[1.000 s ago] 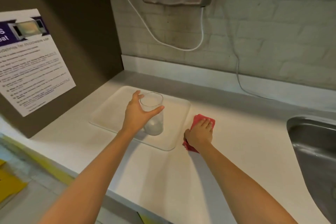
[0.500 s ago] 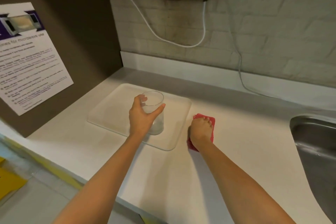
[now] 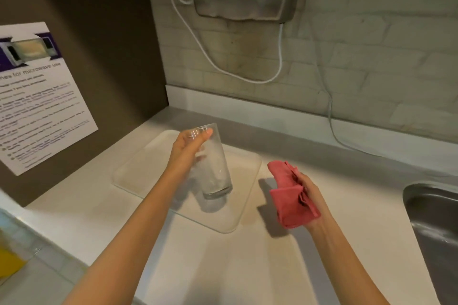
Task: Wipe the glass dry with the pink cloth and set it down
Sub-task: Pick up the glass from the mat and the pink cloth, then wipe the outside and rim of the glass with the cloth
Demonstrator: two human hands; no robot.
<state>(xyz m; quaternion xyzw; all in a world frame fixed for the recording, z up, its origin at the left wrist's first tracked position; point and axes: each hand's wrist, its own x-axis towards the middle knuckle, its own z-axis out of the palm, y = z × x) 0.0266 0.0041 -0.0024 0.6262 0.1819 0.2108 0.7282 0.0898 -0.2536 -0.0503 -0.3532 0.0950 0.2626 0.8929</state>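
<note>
While the left hand (image 3: 188, 148) has the glass (image 3: 213, 163) lifted just above the clear tray (image 3: 138, 171) at frame centre, fingers curled round its upper part near the rim, the right hand (image 3: 307, 193) at centre right has fingers closed on the bunched pink cloth (image 3: 290, 203), off the counter (image 3: 223, 267). Glass & cloth are apart, so no wiping yet. Best approach, imo: bring cloth to the glass, wrap the outside, rotate w/ the left hand, then push cloth inside; grip firm, wet glass may slip.
</note>
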